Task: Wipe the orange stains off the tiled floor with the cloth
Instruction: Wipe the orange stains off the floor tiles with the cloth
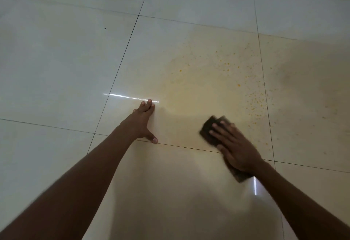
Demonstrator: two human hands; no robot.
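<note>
Two bare arms reach forward and down over the tiled floor (56,59), both nearly straight. The left hand (141,121) lies flat on a pale glossy tile, palm down, its fingers (146,105) straight and close together pointing away from the person, the thumb splayed out to the right with its tip at a dark grout line (181,147). It holds nothing. The right hand (237,149) presses flat on a dark cloth (209,128), fingers straight and slightly spread, pointing up and to the left; the cloth pokes out beyond the fingertips and again under the wrist, and its edges are blurred. The cloth lies across the same grout line, to the right of the left hand and apart from it. Orange stains (255,103) speckle the tile beyond and to the right of the cloth as scattered small drops, with a faint yellowish smear (187,95) spreading between the two hands' far side. A bright streak of reflected light (123,96) runs by the left fingertips.
</note>
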